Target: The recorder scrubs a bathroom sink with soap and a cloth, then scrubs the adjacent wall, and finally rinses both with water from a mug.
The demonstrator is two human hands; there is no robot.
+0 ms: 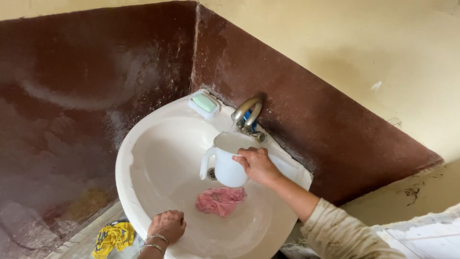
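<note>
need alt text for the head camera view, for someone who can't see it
A person's right hand holds a white plastic jug under the metal tap of a white corner sink. The left hand rests closed on the sink's front rim, near a pink cloth in the basin. A green soap bar sits on the back rim.

You are holding a white jug (227, 163) over a white sink (143, 163), where a pink cloth (220, 200) is lying. A pale green soap (205, 102) is sitting at the far rim. A yellow, dark-printed rag (113, 237) is showing near left, against dark brown wall tiles (86, 96).
</note>
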